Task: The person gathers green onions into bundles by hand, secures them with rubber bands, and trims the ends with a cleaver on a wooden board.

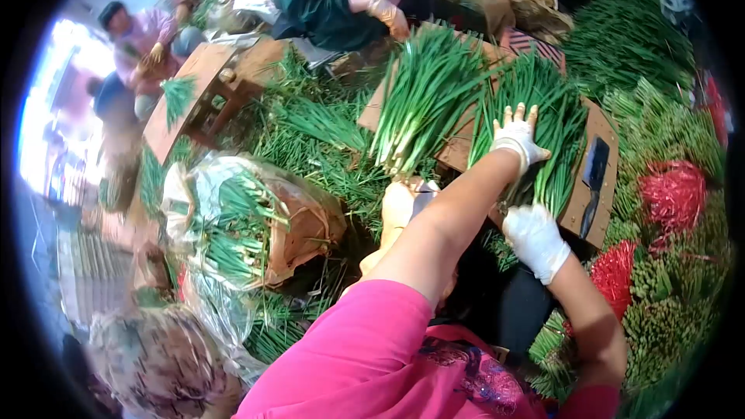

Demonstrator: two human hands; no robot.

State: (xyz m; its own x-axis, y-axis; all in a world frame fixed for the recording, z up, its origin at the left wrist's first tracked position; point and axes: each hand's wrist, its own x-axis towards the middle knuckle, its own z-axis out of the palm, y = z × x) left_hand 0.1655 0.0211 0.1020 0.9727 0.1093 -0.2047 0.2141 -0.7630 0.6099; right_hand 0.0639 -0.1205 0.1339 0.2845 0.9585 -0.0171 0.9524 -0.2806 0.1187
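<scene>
My left hand (520,138), in a pale glove, lies with fingers spread on a bundle of long green stalks (547,97). My right hand (537,242), also gloved, is curled at the lower ends of this bundle; its fingertips are partly hidden. The stalks rest on a wooden board (601,128). To their right on the board lies a knife (595,174) with a broad dark blade and black handle. Another loose bundle (423,97), with white lower ends, fans out to the left.
A plastic-lined sack of greens (240,225) stands left. Cut greens (326,120) cover the floor. Red ties (673,195) lie on tied bundles (660,287) at right. A co-worker's gloved hand (388,17) is across the board; another worker (140,43) sits far left.
</scene>
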